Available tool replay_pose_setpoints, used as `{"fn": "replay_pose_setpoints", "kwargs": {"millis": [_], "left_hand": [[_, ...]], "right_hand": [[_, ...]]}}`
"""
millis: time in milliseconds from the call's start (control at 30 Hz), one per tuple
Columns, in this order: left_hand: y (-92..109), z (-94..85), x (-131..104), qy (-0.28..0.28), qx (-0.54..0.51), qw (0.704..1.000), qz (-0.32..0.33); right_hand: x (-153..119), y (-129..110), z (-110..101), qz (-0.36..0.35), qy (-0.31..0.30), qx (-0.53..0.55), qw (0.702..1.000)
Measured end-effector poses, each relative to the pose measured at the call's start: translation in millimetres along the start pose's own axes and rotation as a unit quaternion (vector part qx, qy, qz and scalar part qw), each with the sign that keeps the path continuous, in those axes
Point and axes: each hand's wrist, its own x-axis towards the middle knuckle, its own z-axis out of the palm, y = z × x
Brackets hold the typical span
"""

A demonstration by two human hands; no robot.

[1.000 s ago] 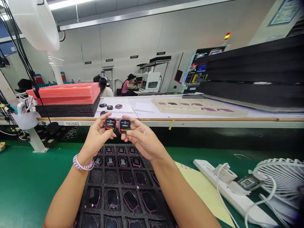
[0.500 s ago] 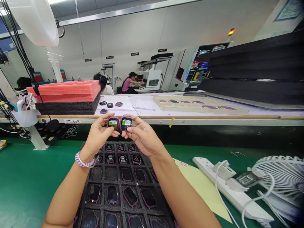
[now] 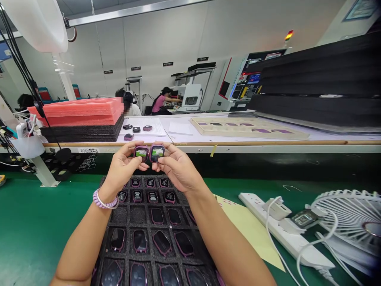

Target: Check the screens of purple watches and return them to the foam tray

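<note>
Two small smartwatch bodies with purple frames are held side by side over the far end of a foam tray. My left hand [image 3: 125,167] pinches one smartwatch [image 3: 141,152] between thumb and fingers. Its neighbour, the other smartwatch [image 3: 156,152], is in the closed fingers of my right hand [image 3: 175,167]. Both screens are lit with a green band and pale text. Below them lies the black foam tray [image 3: 120,215], its pockets holding several more purple-framed watches. Those in the far rows show white text, while the nearer screens are dark. Two pockets in the third row hold nothing.
On the shelf behind are red foam trays [image 3: 77,117], several loose watches [image 3: 136,129] and a beige tray [image 3: 250,129]. Black trays [image 3: 321,79] are stacked at right. A power strip [image 3: 285,228], a white fan [image 3: 351,218] and yellow paper [image 3: 250,230] lie right.
The whole view has shifted slightly up and left. Both hands keep hold of the two watches, and the lit screens still show green bands.
</note>
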Motion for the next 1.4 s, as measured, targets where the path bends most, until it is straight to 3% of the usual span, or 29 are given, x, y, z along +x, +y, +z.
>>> {"fn": "replay_pose_setpoints", "kwargs": {"millis": [567, 800, 1400], "left_hand": [[-0.1, -0.3, 0.0, 0.010, -0.015, 1.000, -0.011], [-4.3, -1.8, 1.1, 0.032, 0.026, 0.999, 0.009], [-3.8, -3.3, 1.7, 0.016, 0.010, 1.000, 0.024]], "right_hand": [[0.1, 0.3, 1.5, 0.011, 0.009, 0.005, 1.000], [-0.1, 1.5, 0.2, 0.013, 0.001, -0.002, 1.000], [-2.4, 0.7, -0.5, -0.004, -0.014, -0.011, 1.000]]}}
